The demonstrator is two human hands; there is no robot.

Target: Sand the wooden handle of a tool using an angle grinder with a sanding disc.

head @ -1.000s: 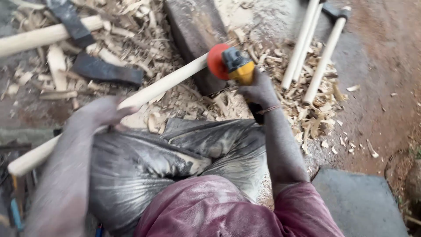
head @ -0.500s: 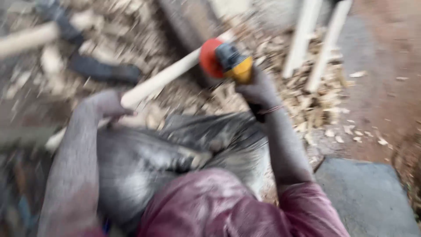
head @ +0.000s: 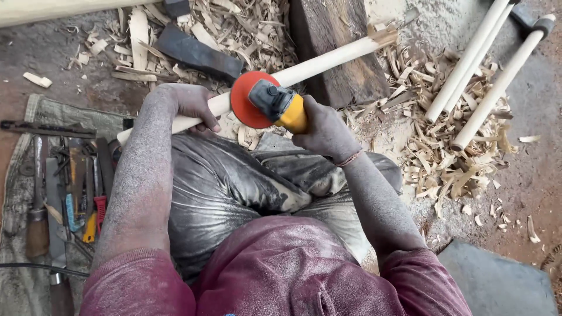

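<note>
Left hand (head: pixel 190 105) clasps pole (head: pixel 328 58) over lap | right hand (head: pixel 325 131) grips sander (head: pixel 263 100), disc on pole (near left fingers) | risk: disc skids into fingers, pole rolls off block (head: pixel 339 52)

Pole (head: pixel 328 61) partly hidden behind red disc (head: pixel 249 99), tool heap (head: pixel 70 187) indistinct, slab (head: pixel 497 284) cropped

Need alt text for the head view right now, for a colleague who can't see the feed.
Seen from above, a seated person's right hand presses a yellow sander with a red disc against a pale wooden pole that the left hand grips. The pole's far end rests on a dark wood block amid wood shavings; hand tools lie on a cloth at the left.
</note>
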